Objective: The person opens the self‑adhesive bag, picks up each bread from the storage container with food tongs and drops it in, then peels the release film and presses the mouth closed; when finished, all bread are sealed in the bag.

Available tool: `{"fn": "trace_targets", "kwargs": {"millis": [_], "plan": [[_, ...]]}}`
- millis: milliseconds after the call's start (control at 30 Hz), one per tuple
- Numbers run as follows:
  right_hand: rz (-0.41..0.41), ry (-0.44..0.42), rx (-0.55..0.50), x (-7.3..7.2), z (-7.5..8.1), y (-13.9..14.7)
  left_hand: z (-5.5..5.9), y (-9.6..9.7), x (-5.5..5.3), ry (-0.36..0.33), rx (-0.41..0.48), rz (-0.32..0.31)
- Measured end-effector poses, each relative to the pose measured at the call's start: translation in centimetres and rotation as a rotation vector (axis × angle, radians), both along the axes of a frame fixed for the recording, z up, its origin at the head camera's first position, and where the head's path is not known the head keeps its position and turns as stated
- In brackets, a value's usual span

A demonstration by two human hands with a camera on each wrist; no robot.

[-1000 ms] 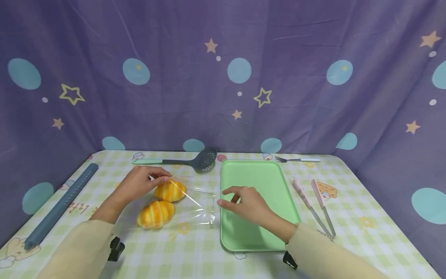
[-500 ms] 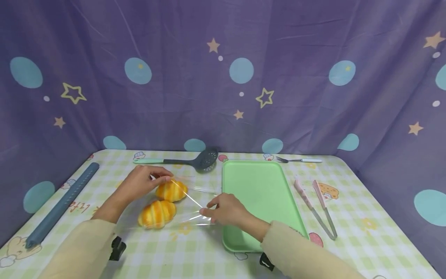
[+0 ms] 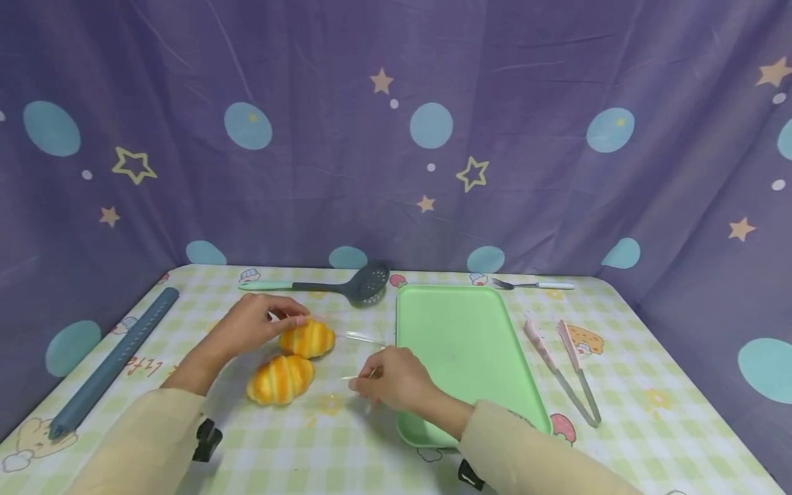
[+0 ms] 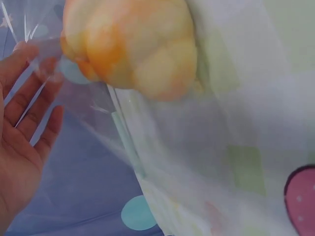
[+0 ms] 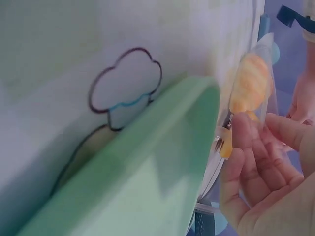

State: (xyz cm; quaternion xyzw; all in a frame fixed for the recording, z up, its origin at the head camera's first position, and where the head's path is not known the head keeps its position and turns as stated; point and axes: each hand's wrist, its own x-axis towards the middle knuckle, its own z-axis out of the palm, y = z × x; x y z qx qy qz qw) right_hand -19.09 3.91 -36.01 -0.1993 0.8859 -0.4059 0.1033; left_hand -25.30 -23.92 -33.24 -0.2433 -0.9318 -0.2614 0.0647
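Note:
A clear plastic bag (image 3: 365, 337) lies left of the green tray, its mouth toward the tray. Inside it sit two croissant-shaped breads, the far one (image 3: 308, 338) and the near one (image 3: 281, 380). My left hand (image 3: 250, 323) pinches the bag's far edge beside the far bread; the film stretches from those fingers in the left wrist view, past one bread (image 4: 130, 46). At the bag's mouth, close to the tray's left rim, my right hand (image 3: 399, 378) pinches the film between thumb and fingers. The right wrist view shows a bread (image 5: 250, 83) in the bag beyond these fingers.
The green tray (image 3: 458, 330) lies under part of the right forearm. Pink-handled tongs (image 3: 578, 381) are on its right. Along the back lie a slotted ladle (image 3: 366, 283) and a fork (image 3: 532, 284). A long blue-grey slotted bar (image 3: 114, 364) lies at the left.
My right hand has come left and down from over the tray to the bag's mouth and taken hold of the film. The left hand keeps its pinch in place.

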Motion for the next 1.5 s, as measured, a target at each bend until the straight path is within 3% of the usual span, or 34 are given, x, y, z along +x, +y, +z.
{"fn": "trace_targets", "kwargs": {"millis": [167, 367, 500, 700, 933, 1000, 1067, 1300, 1500], "plan": [[0.100, 0.107, 0.018, 0.2, -0.2, 0.3, 0.7, 0.2, -0.2, -0.066, -0.017, -0.043], [0.116, 0.166, 0.066, 0.3, -0.2, 0.2, 1.6, 1.6, -1.3, -0.151, -0.067, 0.014], [0.130, 0.202, 0.090, 0.5, -0.2, 0.3, 1.9, 3.7, -2.2, -0.209, -0.030, 0.028], [0.144, 0.240, 0.092, 0.7, 0.0, 0.2, 1.7, 7.0, -2.7, -0.308, 0.015, 0.127], [0.157, 0.251, 0.097, 0.8, 0.1, -0.1, 1.2, 9.1, -2.4, -0.276, -0.110, 0.280], [0.155, 0.252, 0.108, 0.8, 0.1, -0.2, 1.0, 9.4, -2.4, -0.263, -0.138, 0.295], [0.154, 0.255, 0.114, 0.9, 0.1, -0.3, 0.9, 9.7, -2.5, -0.267, -0.152, 0.292], [0.154, 0.278, 0.114, 1.0, 0.3, -0.2, 0.5, 10.1, -2.6, -0.378, -0.208, 0.217], [0.147, 0.281, 0.127, 1.0, 0.2, -0.2, 0.5, 10.3, -2.5, -0.378, -0.287, 0.169]]}}
